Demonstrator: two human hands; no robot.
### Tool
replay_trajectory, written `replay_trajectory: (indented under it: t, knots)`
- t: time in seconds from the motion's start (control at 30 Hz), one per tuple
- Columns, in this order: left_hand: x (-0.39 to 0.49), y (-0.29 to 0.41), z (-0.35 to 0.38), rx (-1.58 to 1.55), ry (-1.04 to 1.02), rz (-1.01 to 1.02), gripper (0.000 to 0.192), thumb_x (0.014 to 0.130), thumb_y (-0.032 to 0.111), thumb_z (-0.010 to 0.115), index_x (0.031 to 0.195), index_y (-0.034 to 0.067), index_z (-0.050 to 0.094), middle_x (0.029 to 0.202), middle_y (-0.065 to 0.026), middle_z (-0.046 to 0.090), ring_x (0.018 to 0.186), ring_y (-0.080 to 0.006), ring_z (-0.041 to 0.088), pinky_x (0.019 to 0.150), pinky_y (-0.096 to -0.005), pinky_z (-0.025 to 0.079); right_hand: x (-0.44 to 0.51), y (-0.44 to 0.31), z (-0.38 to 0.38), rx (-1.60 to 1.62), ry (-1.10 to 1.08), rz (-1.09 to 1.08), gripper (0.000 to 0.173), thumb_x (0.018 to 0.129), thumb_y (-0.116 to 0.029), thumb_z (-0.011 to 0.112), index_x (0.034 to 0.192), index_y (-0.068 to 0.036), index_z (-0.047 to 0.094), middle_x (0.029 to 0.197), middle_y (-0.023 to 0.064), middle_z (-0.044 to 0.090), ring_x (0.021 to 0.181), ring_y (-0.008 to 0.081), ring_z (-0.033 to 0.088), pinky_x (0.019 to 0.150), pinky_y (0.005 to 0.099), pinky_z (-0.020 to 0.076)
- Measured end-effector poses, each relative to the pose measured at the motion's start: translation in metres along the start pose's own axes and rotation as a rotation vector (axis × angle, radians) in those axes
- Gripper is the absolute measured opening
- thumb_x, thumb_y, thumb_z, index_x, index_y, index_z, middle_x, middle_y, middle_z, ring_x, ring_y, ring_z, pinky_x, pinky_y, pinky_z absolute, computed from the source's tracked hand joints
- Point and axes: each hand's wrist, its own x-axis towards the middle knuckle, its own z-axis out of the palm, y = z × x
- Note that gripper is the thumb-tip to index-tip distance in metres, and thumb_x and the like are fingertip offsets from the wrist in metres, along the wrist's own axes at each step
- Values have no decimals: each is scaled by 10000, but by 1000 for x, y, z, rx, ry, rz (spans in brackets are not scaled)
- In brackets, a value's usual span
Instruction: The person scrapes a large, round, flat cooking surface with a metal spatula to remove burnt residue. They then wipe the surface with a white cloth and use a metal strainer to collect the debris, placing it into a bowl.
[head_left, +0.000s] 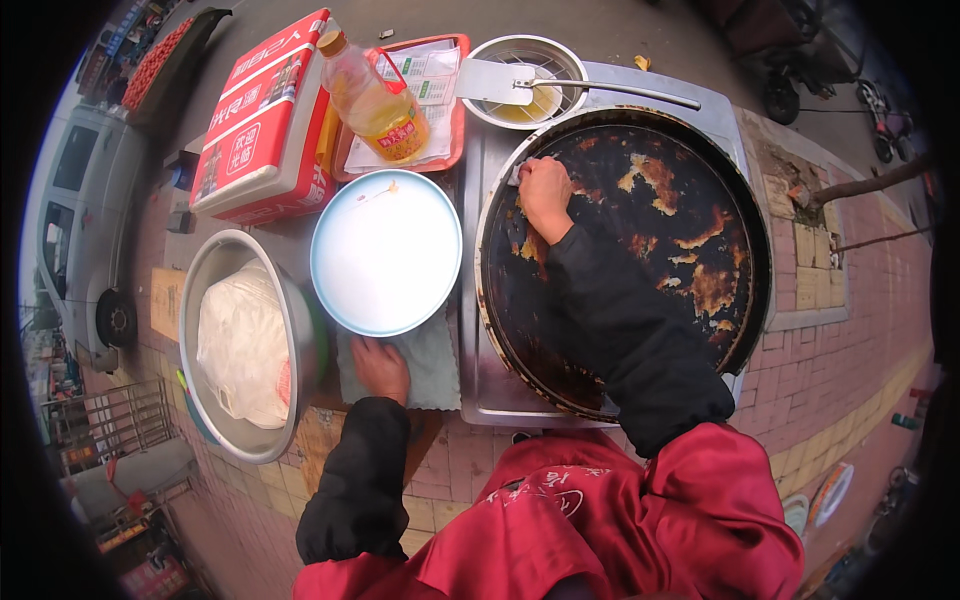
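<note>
My right hand (546, 196) presses a small pale wad of cloth or paper (514, 177) against the left inner edge of a large round black griddle pan (600, 195). Browned, flaky crust residue (712, 289) sticks to the pan's surface in patches. My left hand (381, 369) lies on a grey-green cloth (436, 367), at the near rim of a round white plate with a blue edge (386, 255). Its fingertips are hidden at that rim, so whether they grip anything is unclear.
Left stands a steel basin (193, 315) holding a plastic-covered pale mass (244, 330). Behind are a red-and-white box (259, 112), an oil bottle (375, 105) in an orange tray (457, 127), and a spatula (495, 81) across a metal bowl (551, 46). A van (86, 187) is parked left.
</note>
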Motion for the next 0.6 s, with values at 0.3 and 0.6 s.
replay_trajectory:
  t: [0.3,0.6]
  knots:
    - [-2,-4,0,6,-27,-12,342,821,71,537,1143,-45,535,1089,-258,524,1038,-481,519,868,-555,439,13,23,-35,138,-184,-39,155,825,-167,731,939,-76,782,901,151,718,855,345,695,767,422,538]
    - [-1,-6,1,5,-24,-23,270,814,80,542,1057,-38,541,1058,-248,521,1008,-472,517,842,-560,439,8,11,-7,-13,-147,-136,147,826,-171,671,846,-72,778,862,153,700,916,374,619,827,465,514]
